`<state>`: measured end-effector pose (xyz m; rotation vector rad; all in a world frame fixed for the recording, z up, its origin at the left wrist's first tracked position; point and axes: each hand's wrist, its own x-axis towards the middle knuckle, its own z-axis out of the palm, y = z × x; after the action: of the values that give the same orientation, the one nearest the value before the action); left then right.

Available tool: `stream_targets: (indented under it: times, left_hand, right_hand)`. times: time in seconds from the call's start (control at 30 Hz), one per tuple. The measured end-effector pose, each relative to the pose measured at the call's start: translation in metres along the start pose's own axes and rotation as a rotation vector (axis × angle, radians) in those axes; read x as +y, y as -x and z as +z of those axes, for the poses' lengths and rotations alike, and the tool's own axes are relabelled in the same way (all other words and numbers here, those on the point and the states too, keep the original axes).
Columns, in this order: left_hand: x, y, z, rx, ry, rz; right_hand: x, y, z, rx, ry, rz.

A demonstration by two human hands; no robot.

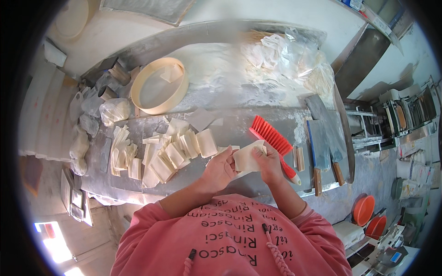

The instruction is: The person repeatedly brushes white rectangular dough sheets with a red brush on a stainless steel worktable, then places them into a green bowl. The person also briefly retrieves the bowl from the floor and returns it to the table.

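Note:
In front of my chest, a small stack of pale square dough wrappers (247, 159) is held between my hands. My right hand (270, 164) grips its right side, thumb lying on top. At the left edge, the fingers of my left hand (220, 168) close on the same stack; some fingertips are hidden behind it. Left of my hands, many more dough wrappers (176, 152) lie in loose, leaning piles on the grey worktop (202, 177). A red-bristled brush (271, 135) rests just beyond my right hand, its red and white handle pointing toward me.
A round wooden sieve (183, 85) stands at the back left near tied plastic bags (115, 110). White flour (207, 62) covers the rear. Two broad knives with wooden handles (317, 181) lie at the right, close to the table edge. Clear plastic bags (317, 73) sit at the back right.

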<state>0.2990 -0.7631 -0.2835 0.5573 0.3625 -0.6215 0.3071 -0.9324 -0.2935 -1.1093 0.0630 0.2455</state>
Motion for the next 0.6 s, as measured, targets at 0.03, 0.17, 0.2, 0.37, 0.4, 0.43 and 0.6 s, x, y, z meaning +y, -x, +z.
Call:
stream_targets:
  times: [0.03,0.17,0.2,0.37,0.4,0.43,0.6]
  left_hand:
    - [0.002,0.002,0.000,-0.015,0.026,-0.017]
    - [0.006,0.004,0.004,-0.022,0.086,-0.115]
    - [0.006,0.004,0.005,-0.011,0.051,-0.087]
    - [0.003,0.002,0.014,0.005,-0.323,0.330]
    - [0.003,0.002,0.016,0.132,-0.538,0.408]
    - [0.003,0.001,0.018,0.189,-0.739,0.497]
    - [0.004,0.002,0.034,0.182,-0.801,0.823]
  right_hand:
    - [-0.002,0.001,0.003,-0.012,-0.001,-0.023]
    - [-0.008,0.007,0.012,-0.071,0.084,0.018]
    - [-0.011,0.008,0.013,-0.092,0.081,0.034]
    - [-0.016,0.007,0.018,-0.044,-0.108,0.129]
    - [-0.016,0.005,0.020,0.007,-0.114,0.116]
    - [-0.015,0.003,0.023,0.060,-0.143,0.096]
    - [-0.014,-0.007,0.043,0.228,-0.023,-0.126]
